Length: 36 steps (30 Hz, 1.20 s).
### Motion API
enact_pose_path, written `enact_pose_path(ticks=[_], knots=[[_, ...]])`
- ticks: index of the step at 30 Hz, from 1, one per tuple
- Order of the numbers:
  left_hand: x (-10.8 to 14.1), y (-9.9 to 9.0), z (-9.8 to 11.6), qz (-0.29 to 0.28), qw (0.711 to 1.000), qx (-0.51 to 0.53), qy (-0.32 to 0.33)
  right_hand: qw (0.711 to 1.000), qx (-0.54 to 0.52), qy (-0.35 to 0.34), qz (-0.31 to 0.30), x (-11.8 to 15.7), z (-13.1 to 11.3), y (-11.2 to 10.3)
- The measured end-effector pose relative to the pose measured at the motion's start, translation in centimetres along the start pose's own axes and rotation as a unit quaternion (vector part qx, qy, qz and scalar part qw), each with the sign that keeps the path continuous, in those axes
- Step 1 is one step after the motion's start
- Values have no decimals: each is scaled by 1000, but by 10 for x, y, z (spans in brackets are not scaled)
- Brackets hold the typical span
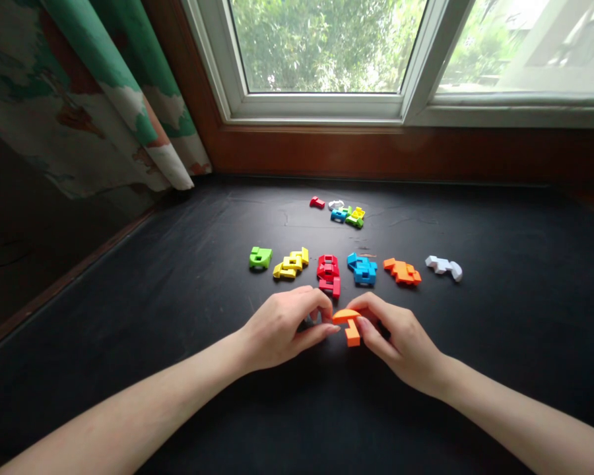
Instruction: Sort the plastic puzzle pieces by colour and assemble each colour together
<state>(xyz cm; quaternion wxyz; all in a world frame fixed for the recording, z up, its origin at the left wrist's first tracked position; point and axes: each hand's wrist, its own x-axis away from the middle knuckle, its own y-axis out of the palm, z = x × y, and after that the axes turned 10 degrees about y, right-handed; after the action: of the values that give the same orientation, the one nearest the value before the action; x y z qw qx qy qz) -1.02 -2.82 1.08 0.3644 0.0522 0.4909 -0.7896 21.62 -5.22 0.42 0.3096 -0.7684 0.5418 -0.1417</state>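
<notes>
The orange toy pieces (352, 334) look like smooth, satiny plastic, as do the blue toy pieces (364, 271). The worktop (143, 290) appears smooth and mostly matt, faintly scratched, with a dull sheen. The curtain (103, 112) is printed cloth, the window surround (301, 152) semi-gloss wood, the window pane (327, 46) clear glass.

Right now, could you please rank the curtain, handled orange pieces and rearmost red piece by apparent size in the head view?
1. Curtain, largest by far
2. Orange pieces, middle
3. Rearmost red piece, smallest
</notes>
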Motion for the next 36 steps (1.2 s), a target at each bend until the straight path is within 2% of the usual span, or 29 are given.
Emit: enact_pose_path(ticks=[19,27,36], knots=[[1,1,-1,-13,999,37,8,999,-22,-10,-31,0,4,0],[-3,1,0,3,994,26,108,1000,0,-26,-13,-2,5,1],[-4,-1,0,41,992,22,115,999,-34,-10,-37,-1,5,0]])
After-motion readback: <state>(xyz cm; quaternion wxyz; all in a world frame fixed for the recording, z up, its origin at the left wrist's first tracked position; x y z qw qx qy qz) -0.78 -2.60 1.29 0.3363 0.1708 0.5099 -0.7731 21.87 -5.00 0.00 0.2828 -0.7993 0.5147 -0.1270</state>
